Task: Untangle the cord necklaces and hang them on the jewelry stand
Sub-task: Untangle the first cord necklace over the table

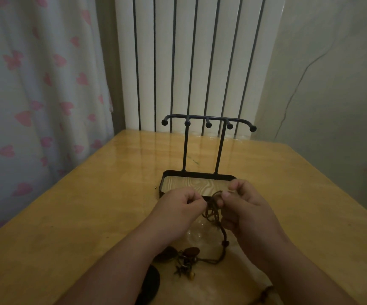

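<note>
Now 2 hands work it: left hand (183,200) and right hand (244,203) each pinch the brown cord tangle (213,205) hanging between them, just short of the black wire jewelry stand (208,122). Pulling hard could cinch the thin cords tighter. Dark oval pendants (191,252) lie below the wrists on the glossy table (90,216).

Jewelry stand (200,174): one. On it: one top bar (209,117), five ball-tipped hooks (208,125), two uprights (219,148), one tray base (191,183).
Hands: two, left hand (181,200) and right hand (247,209).
Cord tangle (211,208): one; count of separate necklaces inside cannot be told.
Dark oval discs (166,253): two.
Reddish-brown oval pendant (191,251): one.
Charm cluster (183,266): one.
Dark bead (224,243) on cord: one.
Desk (90,216): one.
Heart-print curtain (35,84): one.
Radiator (200,51): one.
</note>
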A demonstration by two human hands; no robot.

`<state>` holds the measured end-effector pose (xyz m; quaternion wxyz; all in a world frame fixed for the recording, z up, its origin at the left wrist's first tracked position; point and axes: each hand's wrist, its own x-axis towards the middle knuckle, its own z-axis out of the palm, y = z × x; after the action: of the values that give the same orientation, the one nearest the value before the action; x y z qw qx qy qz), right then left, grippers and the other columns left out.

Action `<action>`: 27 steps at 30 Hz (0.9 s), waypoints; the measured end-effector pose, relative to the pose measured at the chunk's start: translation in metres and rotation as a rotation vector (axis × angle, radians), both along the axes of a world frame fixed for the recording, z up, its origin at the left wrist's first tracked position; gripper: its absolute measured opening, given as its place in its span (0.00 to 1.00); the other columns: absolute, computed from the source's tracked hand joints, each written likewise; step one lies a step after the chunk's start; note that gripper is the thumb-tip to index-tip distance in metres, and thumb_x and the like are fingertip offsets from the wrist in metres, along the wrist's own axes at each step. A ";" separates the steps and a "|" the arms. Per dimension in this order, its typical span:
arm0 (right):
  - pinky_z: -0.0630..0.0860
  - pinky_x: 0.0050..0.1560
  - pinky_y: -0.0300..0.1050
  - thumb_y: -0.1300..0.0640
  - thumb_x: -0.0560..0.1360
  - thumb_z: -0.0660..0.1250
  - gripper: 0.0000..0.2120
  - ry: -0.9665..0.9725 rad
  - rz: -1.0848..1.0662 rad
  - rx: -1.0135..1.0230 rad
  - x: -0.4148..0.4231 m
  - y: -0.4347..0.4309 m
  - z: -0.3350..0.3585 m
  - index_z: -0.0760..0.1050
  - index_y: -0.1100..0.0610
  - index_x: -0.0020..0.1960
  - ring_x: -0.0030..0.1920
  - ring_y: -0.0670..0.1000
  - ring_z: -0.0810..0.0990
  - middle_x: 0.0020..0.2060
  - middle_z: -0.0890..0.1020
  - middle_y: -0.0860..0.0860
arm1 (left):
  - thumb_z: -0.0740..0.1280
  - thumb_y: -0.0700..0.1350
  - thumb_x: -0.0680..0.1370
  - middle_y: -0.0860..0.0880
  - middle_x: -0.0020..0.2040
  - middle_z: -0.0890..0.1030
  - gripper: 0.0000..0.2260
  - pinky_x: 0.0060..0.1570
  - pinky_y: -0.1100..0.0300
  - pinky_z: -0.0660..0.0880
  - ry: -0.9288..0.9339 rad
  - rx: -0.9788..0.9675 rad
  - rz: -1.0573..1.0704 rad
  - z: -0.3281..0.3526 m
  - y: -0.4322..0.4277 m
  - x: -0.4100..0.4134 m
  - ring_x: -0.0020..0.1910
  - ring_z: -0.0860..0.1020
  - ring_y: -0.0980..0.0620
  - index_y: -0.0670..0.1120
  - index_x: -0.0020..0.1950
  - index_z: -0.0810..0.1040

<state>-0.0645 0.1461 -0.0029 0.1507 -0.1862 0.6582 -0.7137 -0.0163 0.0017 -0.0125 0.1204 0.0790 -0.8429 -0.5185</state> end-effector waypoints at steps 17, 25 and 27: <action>0.65 0.32 0.41 0.58 0.78 0.62 0.09 0.131 -0.115 0.220 -0.007 0.007 0.002 0.79 0.57 0.43 0.30 0.46 0.70 0.30 0.76 0.49 | 0.64 0.43 0.79 0.47 0.39 0.83 0.07 0.41 0.57 0.78 0.104 0.486 0.189 0.003 -0.004 0.000 0.38 0.80 0.52 0.44 0.46 0.81; 0.65 0.27 0.36 0.55 0.77 0.63 0.10 0.085 -0.067 0.256 -0.011 0.006 0.002 0.78 0.60 0.43 0.23 0.41 0.70 0.26 0.78 0.47 | 0.65 0.41 0.78 0.48 0.34 0.81 0.07 0.35 0.59 0.74 0.082 0.513 0.163 0.002 -0.005 0.001 0.33 0.77 0.53 0.45 0.42 0.82; 0.68 0.33 0.37 0.48 0.76 0.65 0.10 0.236 -0.109 0.320 -0.008 0.007 0.002 0.80 0.54 0.43 0.29 0.37 0.76 0.32 0.81 0.43 | 0.65 0.42 0.78 0.49 0.32 0.80 0.07 0.34 0.60 0.74 0.068 0.454 0.153 0.002 -0.003 0.001 0.32 0.78 0.54 0.44 0.42 0.81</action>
<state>-0.0721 0.1535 -0.0010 0.0614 -0.2064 0.7855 -0.5801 -0.0156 -0.0011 -0.0103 0.1667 0.1503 -0.6919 -0.6862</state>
